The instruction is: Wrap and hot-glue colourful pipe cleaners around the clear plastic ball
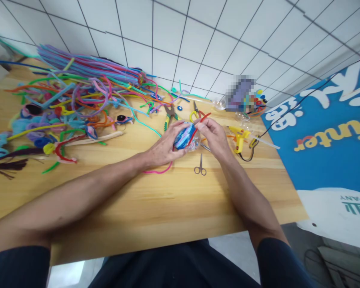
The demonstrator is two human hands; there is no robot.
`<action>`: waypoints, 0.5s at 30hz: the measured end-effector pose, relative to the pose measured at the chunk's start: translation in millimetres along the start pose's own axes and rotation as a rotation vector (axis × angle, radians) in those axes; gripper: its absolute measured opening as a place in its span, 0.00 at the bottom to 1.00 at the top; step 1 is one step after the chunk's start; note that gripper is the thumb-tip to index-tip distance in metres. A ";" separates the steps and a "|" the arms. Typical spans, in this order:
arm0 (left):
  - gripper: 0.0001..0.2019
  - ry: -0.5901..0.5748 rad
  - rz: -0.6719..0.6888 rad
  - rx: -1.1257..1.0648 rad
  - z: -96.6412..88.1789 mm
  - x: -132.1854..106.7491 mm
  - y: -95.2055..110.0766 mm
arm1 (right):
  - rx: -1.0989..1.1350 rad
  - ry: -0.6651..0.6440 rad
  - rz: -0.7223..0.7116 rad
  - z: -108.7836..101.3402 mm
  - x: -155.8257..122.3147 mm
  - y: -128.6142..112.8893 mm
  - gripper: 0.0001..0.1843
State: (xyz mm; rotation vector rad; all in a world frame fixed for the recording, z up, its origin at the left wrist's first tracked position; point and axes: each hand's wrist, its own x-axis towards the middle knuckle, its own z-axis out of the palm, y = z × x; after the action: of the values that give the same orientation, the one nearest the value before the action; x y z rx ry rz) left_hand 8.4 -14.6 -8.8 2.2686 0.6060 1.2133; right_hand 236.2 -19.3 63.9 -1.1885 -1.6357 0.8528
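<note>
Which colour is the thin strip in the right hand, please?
The strip is red, seen best in the head view.

The left hand curls its fingers around a rounded blue, pink and lilac fuzzy craft piece, with something clear and shiny at its lower right that is too blurred to name surely. The right hand pinches a thin red fuzzy stem lying across the piece. Small silver metal scissors rest nearer the person on the pale wooden tabletop; a yellow glue gun lies right of the right hand, and green-and-yellow-handled pliers lie beyond the left.
</note>
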 end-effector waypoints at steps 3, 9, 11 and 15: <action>0.42 0.016 0.015 0.000 -1.9 2.1 -1.2 | -0.023 0.073 0.001 -3.1 -1.1 -4.9 0.30; 0.44 0.018 -0.026 0.004 -3.6 4.0 1.2 | -0.161 0.123 0.091 -20.3 -30.8 -5.3 0.25; 0.41 0.053 -0.042 0.005 -3.1 3.0 -1.2 | -0.266 0.124 0.154 -33.8 -51.4 -2.3 0.24; 0.41 0.103 -0.061 -0.019 -2.0 1.4 -8.6 | -0.559 0.343 0.300 -74.3 -84.2 13.1 0.28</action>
State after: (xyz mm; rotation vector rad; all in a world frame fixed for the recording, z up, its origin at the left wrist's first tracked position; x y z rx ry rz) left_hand 6.1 -6.6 -12.2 2.1665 0.6931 1.3064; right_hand 320.2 -94.4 54.9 -1.8891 -1.4675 0.3309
